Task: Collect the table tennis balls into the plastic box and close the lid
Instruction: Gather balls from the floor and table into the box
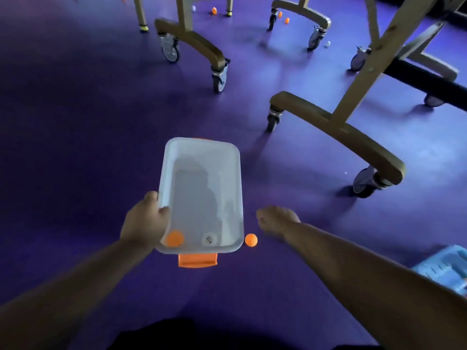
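Observation:
My left hand [146, 221] grips the left rim of a clear plastic box [202, 157] with orange latches, held open above the purple floor. Inside, at the near end, lie an orange ball [174, 238] and a white ball [209, 239]. Another orange ball [251, 240] shows just outside the box's near right corner. My right hand [276, 219] is just right of that ball, fingers curled under and hidden from view. More balls lie far off on the floor: orange balls [214, 10] [286, 20] and a white ball [327, 43].
Gold table legs on caster wheels stand ahead: one frame [338, 132] at the right, another [194, 41] at the upper middle. A blue plastic object [444, 269] sits at the right edge. Purple floor [88, 122] stretches to the left.

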A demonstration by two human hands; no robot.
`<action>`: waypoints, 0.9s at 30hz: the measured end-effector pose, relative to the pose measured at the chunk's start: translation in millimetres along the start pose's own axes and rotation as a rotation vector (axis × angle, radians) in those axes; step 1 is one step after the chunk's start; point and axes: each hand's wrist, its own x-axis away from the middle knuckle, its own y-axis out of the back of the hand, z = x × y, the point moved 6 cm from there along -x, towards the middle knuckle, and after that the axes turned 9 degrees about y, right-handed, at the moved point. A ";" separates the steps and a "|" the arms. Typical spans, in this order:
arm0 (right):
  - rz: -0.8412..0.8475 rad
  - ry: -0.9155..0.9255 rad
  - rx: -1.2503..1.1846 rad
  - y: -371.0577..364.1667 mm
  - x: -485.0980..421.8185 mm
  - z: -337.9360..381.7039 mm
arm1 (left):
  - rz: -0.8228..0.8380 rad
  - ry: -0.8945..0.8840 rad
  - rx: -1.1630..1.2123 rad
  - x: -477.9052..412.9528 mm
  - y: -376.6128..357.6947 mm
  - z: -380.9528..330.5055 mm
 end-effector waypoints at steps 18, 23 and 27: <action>-0.097 -0.335 -0.275 -71.3 -87.3 32.3 | -0.018 0.312 0.152 -52.8 3.5 127.2; -0.289 -0.349 -0.321 -13.6 -161.7 48.9 | -0.049 0.383 0.200 -77.7 4.7 132.5; -0.308 -0.233 -0.070 12.0 -207.4 67.2 | -0.092 0.394 0.232 -91.1 10.2 139.8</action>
